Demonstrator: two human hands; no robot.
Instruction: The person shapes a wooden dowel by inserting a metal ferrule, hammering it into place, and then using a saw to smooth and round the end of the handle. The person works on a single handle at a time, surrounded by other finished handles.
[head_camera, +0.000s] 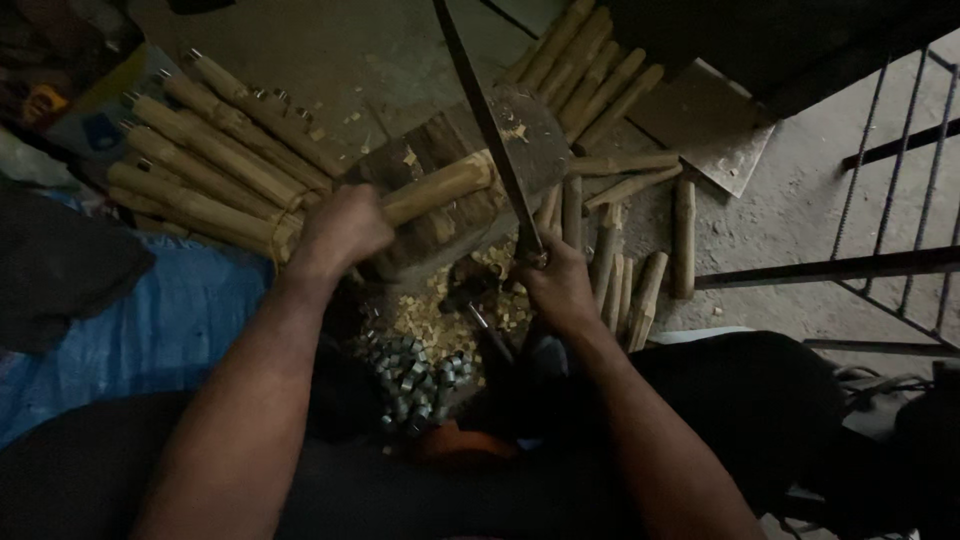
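Note:
My left hand grips a round wooden handle piece that lies across a dark wooden chopping block. My right hand is closed on the lower end of a long dark metal blade that runs up and to the left over the block. A flat grey metal plate rests on the block beside the blade. Pale wood chips lie below the block, between my hands.
A bundle of finished wooden handles lies at the left, another stack at the top, and loose sticks at the right. Several small metal rings are heaped near my lap. A blue sheet covers the left; a metal rebar frame stands right.

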